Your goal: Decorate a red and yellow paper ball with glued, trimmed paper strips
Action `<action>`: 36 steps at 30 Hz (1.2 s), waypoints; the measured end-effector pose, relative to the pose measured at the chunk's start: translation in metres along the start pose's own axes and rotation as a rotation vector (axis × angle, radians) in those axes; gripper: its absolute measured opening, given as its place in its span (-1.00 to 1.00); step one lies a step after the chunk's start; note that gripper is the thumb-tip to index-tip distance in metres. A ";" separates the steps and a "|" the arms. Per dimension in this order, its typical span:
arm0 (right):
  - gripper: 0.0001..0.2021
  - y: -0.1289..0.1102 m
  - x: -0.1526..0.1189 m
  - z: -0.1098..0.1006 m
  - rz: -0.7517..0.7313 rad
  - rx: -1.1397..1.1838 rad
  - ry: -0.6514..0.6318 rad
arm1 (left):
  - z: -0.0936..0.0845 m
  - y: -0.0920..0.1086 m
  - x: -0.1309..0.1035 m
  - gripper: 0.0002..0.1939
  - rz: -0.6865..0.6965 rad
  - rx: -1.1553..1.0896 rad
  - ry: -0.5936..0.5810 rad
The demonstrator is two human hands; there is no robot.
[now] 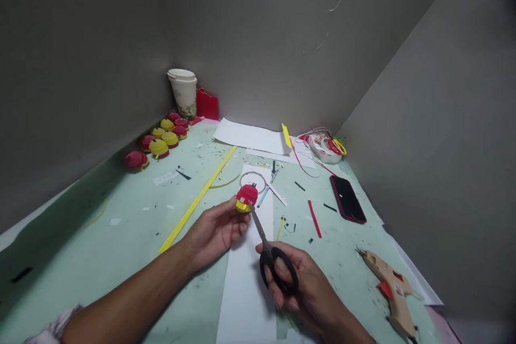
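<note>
My left hand (215, 231) pinches a small red and yellow paper piece (246, 197) just above the green table (121, 236). My right hand (306, 290) grips black-handled scissors (274, 258), fingers through the loops. The blades point up and to the left, and their tips touch the paper piece. A long white paper sheet (248, 290) lies under both hands.
Several finished red and yellow pieces (161, 142) sit at the far left by the wall, near a paper cup (184, 92). A yellow strip (197, 201) crosses the table. A phone (347, 199), a glue gun (393, 290), a tape tray (326, 148) and scraps lie to the right.
</note>
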State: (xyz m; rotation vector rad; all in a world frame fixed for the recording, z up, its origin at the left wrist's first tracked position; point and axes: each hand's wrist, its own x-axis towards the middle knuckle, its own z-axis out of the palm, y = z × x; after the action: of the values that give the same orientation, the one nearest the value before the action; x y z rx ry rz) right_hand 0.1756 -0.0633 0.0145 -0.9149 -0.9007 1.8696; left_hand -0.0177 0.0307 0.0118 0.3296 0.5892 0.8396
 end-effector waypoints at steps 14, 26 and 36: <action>-0.43 -0.024 -0.015 -0.021 -0.180 -0.145 0.059 | 0.000 0.004 -0.001 -0.69 -0.044 -0.018 -0.006; -0.67 -0.028 -0.006 -0.010 -0.274 -1.035 0.179 | 0.000 0.004 0.000 -0.67 -0.054 -0.012 -0.025; -0.62 -0.027 -0.006 -0.012 -0.292 -1.188 0.164 | -0.002 0.002 0.001 -0.67 -0.054 -0.005 -0.052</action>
State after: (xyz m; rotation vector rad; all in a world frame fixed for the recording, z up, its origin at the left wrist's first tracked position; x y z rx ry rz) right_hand 0.1978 -0.0557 0.0337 -1.4595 -1.9580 0.8682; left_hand -0.0200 0.0330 0.0110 0.3291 0.5454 0.7785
